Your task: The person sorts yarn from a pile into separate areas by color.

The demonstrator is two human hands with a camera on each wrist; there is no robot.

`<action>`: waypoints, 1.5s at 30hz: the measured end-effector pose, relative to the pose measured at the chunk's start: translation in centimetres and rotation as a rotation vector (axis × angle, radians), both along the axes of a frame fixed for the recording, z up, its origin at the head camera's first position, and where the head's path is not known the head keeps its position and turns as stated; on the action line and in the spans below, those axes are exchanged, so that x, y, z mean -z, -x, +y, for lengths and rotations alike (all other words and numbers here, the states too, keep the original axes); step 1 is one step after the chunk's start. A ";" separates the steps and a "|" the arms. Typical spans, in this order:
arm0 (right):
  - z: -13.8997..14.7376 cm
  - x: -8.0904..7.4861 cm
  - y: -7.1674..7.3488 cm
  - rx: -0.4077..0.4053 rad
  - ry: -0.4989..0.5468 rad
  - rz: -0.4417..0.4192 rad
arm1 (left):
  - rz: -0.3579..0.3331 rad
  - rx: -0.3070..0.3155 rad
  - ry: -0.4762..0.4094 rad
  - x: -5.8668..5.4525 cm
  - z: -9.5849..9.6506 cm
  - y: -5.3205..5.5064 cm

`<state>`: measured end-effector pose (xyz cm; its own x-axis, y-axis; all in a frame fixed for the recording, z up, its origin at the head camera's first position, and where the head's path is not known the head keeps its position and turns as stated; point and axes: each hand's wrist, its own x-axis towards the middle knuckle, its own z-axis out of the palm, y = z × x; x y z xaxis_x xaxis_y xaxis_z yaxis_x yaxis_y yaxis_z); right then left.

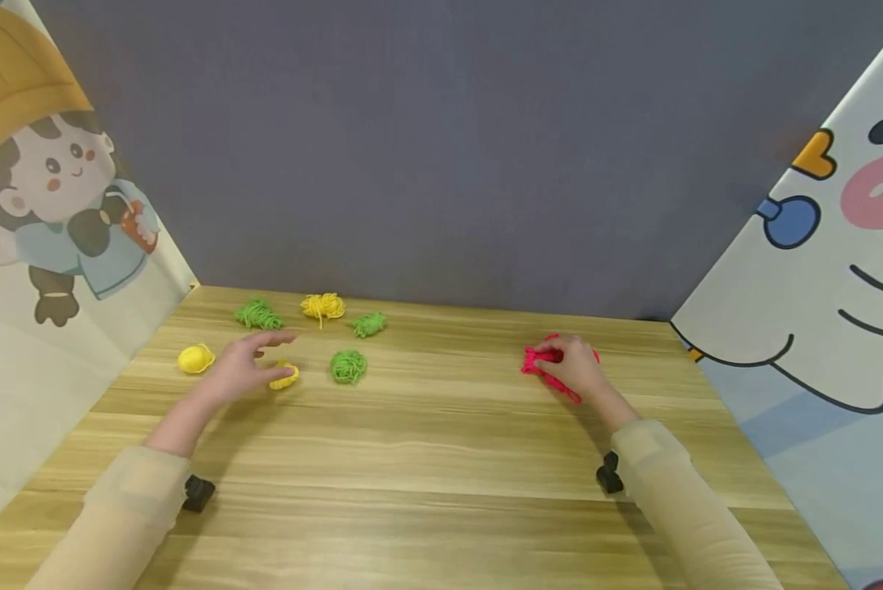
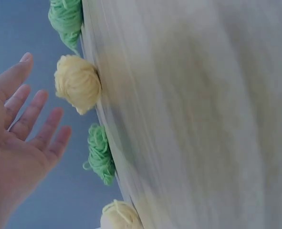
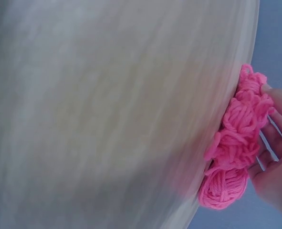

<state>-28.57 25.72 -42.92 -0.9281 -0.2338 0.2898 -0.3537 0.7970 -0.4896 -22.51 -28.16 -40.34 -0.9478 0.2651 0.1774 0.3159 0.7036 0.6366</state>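
My left hand (image 1: 242,374) hovers over a small yellow yarn ball (image 1: 284,377), thumb and fingers spread apart with nothing between them. In the left wrist view its palm and fingers show bare, beside a yellow ball and green yarn bundles (image 2: 100,155). Over on the right, my right hand (image 1: 580,366) pinches at a clump of bright pink yarn (image 1: 530,360) on the table. The right wrist view shows the thumb against the upper part of the pink yarn (image 3: 241,117), the other fingers partly behind it. That clump looks like several wound bundles in a row.
Around the left hand lie a yellow ball (image 1: 194,358), a loose yellow bundle (image 1: 323,306), and green bundles (image 1: 259,314), (image 1: 369,324) and a round green ball (image 1: 348,366). A grey panel (image 1: 441,164) stands behind the wooden table (image 1: 411,492); cartoon-printed walls flank it.
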 end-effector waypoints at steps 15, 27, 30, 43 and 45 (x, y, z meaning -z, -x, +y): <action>0.0 -0.2 -0.1 0.039 -0.037 -0.016 | -0.076 0.094 0.050 0.5 -1.5 0.9; 0.0 -0.3 0.0 0.046 -0.055 -0.022 | -0.092 0.085 0.077 1.0 -1.3 1.1; 0.1 -0.3 0.0 0.044 -0.046 -0.033 | -0.104 0.080 0.072 0.9 -1.3 1.1; -0.1 -0.4 0.1 0.065 -0.040 -0.081 | -0.097 0.058 0.092 0.7 -1.3 0.8; -0.1 -0.4 0.1 0.069 -0.040 -0.086 | -0.094 0.056 0.100 0.7 -1.3 0.8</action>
<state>-28.69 25.66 -42.53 -0.9634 -0.1786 0.1999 -0.2554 0.8377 -0.4827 -23.26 -29.50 -41.04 -0.9421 0.3300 0.0590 0.2991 0.7479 0.5927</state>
